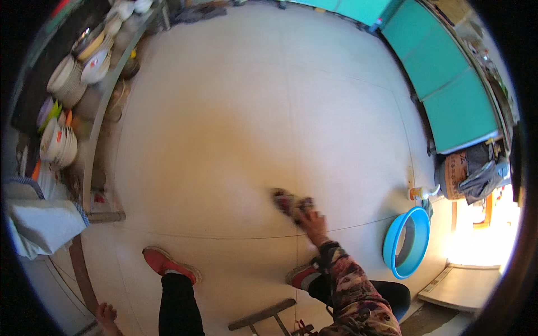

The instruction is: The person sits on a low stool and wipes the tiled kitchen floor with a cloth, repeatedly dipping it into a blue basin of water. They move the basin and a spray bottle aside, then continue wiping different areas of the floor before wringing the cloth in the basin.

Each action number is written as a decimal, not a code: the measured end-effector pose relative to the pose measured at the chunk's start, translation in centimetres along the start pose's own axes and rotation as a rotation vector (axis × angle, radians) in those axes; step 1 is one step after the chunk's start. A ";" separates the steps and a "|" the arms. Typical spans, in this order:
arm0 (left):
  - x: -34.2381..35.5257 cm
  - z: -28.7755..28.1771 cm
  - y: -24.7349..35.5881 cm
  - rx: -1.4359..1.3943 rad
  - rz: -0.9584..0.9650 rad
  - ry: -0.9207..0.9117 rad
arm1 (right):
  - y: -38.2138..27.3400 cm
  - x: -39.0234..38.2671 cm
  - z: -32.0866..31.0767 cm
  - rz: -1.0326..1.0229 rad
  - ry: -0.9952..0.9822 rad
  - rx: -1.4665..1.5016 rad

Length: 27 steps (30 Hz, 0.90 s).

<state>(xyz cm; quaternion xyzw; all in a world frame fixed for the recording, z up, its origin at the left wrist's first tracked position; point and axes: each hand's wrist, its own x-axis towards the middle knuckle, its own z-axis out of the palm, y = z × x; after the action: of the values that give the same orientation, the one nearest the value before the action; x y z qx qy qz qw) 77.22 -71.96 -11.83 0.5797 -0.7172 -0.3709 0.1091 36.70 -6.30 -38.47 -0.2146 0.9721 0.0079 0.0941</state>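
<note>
My right hand (314, 225) reaches forward and down to the pale floor. Its fingers are closed on a dark, mottled, bunched-up rag (286, 203), blurred at its far end. Low in the left corner of the picture is my left hand (106, 316), its fingers loosely bent and apart, with nothing seen in it. Between my red shoes (167, 265) lies bare floor (235, 263). Part of a low wooden stool (262, 315) shows below, next to my right leg.
A blue basin (390, 246) stands at the right, with a white spray bottle (417, 194) just beyond it. Turquoise cabinets (459, 109) line the right and far sides. On the left, a shelf (100, 129) carries stacked bowls (66, 81); a white bag (45, 224) sits nearer.
</note>
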 end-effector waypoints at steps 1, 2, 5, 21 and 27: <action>-0.6 -2.5 1.5 0.039 0.063 -0.113 | 4.4 -1.6 -0.5 0.122 -0.145 -0.217; -1.8 -3.9 4.0 0.165 0.193 -0.127 | 8.6 -3.0 -1.3 0.255 -0.201 -0.398; -8.6 -4.5 11.2 0.515 0.581 -0.151 | 19.9 -5.1 -5.9 0.701 -0.168 -0.358; -46.1 15.4 42.9 -0.411 1.119 -0.923 | 34.6 -70.8 -22.5 1.373 0.687 0.318; -64.0 18.8 41.8 -0.548 1.177 -1.632 | 18.3 -80.4 -19.1 1.556 0.923 1.090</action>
<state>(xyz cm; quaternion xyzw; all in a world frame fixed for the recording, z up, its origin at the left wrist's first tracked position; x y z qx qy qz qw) 54.31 -3.71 20.03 -0.3330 -0.6338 -0.6882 -0.1174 97.13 42.70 -5.20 0.5568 0.6555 -0.4543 -0.2322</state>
